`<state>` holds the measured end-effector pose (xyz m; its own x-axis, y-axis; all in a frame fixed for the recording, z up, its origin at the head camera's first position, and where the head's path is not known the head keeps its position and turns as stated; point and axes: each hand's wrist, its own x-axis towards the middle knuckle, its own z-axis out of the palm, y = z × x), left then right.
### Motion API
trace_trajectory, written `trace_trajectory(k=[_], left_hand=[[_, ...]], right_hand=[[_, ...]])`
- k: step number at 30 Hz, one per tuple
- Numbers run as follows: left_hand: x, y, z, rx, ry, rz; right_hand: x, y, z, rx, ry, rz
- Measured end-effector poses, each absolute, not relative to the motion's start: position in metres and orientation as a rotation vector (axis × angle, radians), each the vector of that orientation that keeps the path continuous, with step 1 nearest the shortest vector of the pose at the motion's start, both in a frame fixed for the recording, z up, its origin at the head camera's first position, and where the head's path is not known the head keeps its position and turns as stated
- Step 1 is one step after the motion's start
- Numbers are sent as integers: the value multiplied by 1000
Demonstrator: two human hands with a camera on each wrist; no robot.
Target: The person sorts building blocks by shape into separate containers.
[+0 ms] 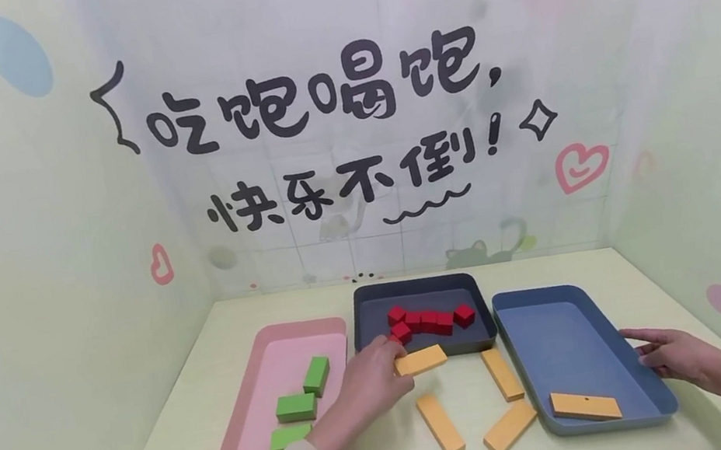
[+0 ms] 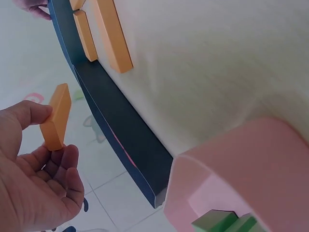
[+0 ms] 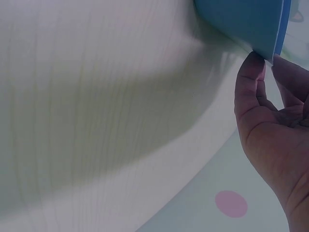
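Observation:
My left hand (image 1: 372,376) pinches one end of a yellow-orange rectangular block (image 1: 422,361) between thumb and fingers. It holds the block just in front of the dark tray (image 1: 362,327), which bears several red cubes (image 1: 428,320); in the left wrist view the same block (image 2: 59,113) is tilted between the fingertips. My right hand (image 1: 686,358) grips the right wall of the blue tray (image 1: 547,329); the right wrist view shows its fingertips at the edge of that tray (image 3: 246,24). Inside the blue tray lies another yellow-orange block (image 1: 585,406).
On the table, between the side trays, lie three loose yellow-orange blocks, one (image 1: 440,425) left of the others. A pink tray (image 1: 247,384) at the left bears three green blocks (image 1: 297,407), partly covered by my left sleeve. Printed walls (image 1: 328,18) enclose the table.

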<state>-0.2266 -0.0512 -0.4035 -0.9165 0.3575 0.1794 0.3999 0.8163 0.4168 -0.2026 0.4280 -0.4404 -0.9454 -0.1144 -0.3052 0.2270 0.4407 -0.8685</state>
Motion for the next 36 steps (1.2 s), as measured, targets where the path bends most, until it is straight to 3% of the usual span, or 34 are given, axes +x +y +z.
trace_trajectory(k=[18, 36], left_hand=[[-250, 17, -392, -867, -2882, -579], [-252, 88, -402, -1059, -2874, -370]], right_hand=[[-204, 430, -444, 116, 2412, -1489], [-203, 426, -442, 105, 2425, -1481]])
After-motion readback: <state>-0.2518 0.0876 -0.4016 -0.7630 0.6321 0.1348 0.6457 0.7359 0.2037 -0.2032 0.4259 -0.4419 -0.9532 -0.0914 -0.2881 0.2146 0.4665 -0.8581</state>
